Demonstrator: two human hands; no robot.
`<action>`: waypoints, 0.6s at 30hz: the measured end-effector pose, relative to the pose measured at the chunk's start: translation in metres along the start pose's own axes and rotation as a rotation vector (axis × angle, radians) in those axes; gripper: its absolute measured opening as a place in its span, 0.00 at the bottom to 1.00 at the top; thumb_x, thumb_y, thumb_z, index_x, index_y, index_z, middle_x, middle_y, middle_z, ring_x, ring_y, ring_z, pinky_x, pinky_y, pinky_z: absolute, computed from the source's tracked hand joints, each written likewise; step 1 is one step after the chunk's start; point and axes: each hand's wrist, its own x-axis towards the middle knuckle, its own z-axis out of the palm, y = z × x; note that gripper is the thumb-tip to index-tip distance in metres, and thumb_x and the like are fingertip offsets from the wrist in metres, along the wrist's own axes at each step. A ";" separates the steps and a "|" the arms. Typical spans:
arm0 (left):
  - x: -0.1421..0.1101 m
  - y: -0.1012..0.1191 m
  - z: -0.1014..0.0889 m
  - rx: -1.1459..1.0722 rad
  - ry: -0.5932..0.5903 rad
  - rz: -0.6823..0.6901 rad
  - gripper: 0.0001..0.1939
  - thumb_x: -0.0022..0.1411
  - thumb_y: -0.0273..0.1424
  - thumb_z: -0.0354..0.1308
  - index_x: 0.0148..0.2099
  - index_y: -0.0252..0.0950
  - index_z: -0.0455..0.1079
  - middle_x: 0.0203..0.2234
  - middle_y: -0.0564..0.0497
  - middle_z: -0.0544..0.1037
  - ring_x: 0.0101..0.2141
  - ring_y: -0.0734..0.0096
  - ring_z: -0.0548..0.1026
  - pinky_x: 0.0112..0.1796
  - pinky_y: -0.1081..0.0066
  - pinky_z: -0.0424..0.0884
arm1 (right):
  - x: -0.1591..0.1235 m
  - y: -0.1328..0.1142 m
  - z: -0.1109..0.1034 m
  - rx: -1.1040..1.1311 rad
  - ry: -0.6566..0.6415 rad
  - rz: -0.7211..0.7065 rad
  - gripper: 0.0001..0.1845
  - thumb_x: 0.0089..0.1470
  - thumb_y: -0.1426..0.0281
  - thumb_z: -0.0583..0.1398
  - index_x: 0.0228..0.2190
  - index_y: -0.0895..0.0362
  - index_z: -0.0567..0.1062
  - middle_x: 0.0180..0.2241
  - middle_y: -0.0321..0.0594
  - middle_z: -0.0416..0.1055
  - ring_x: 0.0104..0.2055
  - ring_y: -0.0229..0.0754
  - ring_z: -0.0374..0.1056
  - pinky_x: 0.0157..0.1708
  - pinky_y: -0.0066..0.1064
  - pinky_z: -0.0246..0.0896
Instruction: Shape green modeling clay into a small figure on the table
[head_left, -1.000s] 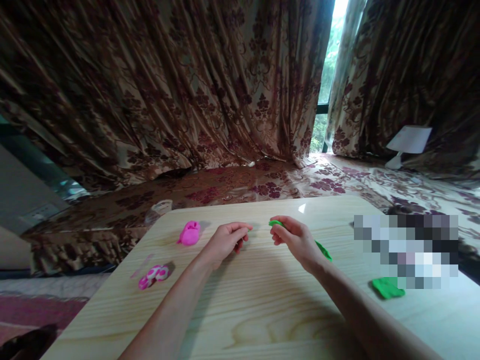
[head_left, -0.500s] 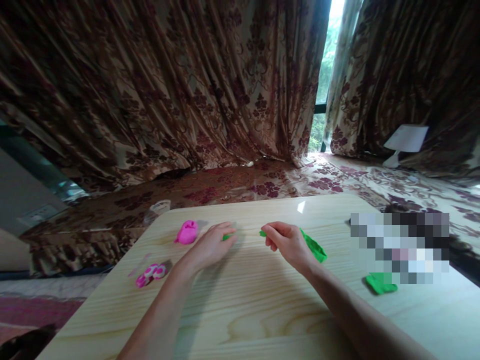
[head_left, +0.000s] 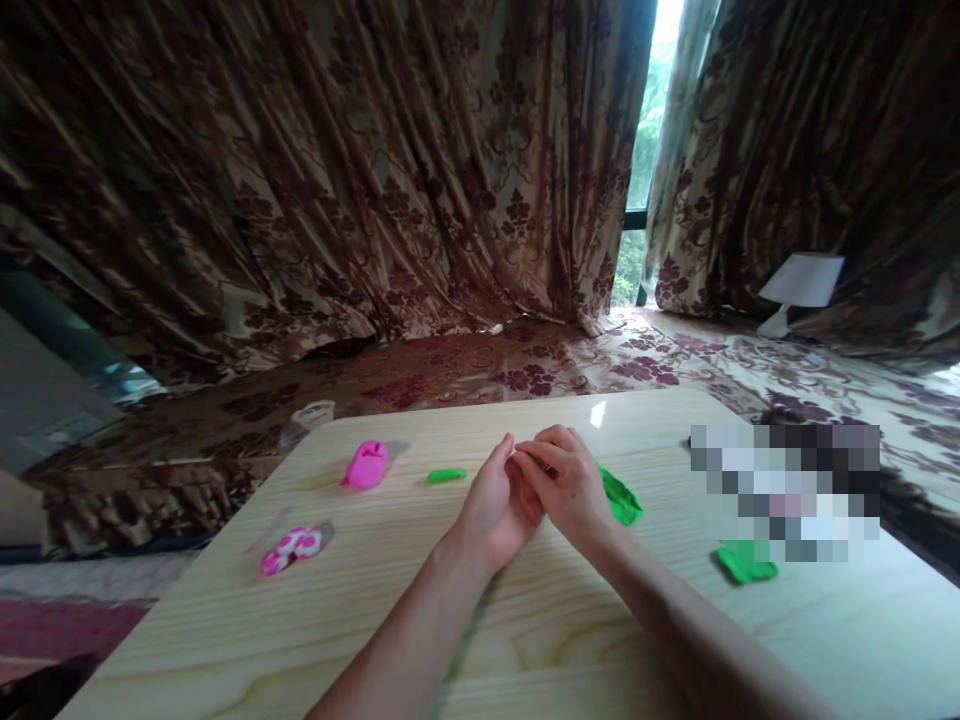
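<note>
Both hands meet over the middle of a light wooden table [head_left: 525,640]. My right hand [head_left: 574,490] is closed, pinching a strip of green clay [head_left: 621,498] that trails out to its right. My left hand [head_left: 495,505] is pressed against the right hand's fingers, with its fingertips at the end of the same green clay. A small green clay roll [head_left: 446,476] lies loose on the table just left of the hands. Further left sits a pink clay lump [head_left: 365,466]. A pink and white clay piece [head_left: 291,548] lies near the left edge.
Another flat green clay piece [head_left: 745,562] lies at the right, below a blurred-out patch. A clear plastic cup [head_left: 309,417] stands beyond the table's far left corner. Patterned curtains and cloth fill the background, and a white lamp [head_left: 801,288] stands at the far right.
My left hand left a small green roll on the table, then moved right to join my right hand at the green strip. The right hand stayed roughly in place.
</note>
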 end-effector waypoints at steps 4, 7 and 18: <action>-0.001 0.008 -0.009 -0.043 -0.017 0.040 0.18 0.62 0.37 0.44 0.44 0.30 0.67 0.42 0.42 0.74 0.44 0.68 0.72 0.46 0.69 0.67 | -0.004 -0.012 0.006 0.003 -0.088 -0.146 0.13 0.56 0.72 0.52 0.38 0.55 0.75 0.40 0.42 0.70 0.44 0.42 0.63 0.47 0.36 0.57; 0.000 0.009 -0.012 -0.028 -0.020 0.163 0.21 0.61 0.37 0.43 0.52 0.32 0.63 0.50 0.42 0.69 0.50 0.64 0.68 0.51 0.64 0.63 | -0.004 -0.021 0.017 0.112 -0.105 -0.143 0.13 0.56 0.74 0.52 0.38 0.55 0.75 0.40 0.42 0.71 0.44 0.41 0.64 0.48 0.34 0.58; -0.008 0.028 -0.013 0.026 -0.186 0.280 0.32 0.59 0.49 0.37 0.55 0.33 0.61 0.57 0.42 0.61 0.58 0.60 0.56 0.55 0.57 0.54 | -0.014 -0.058 0.019 0.018 -0.307 -0.337 0.26 0.53 0.76 0.49 0.55 0.61 0.59 0.57 0.46 0.57 0.61 0.42 0.48 0.59 0.39 0.43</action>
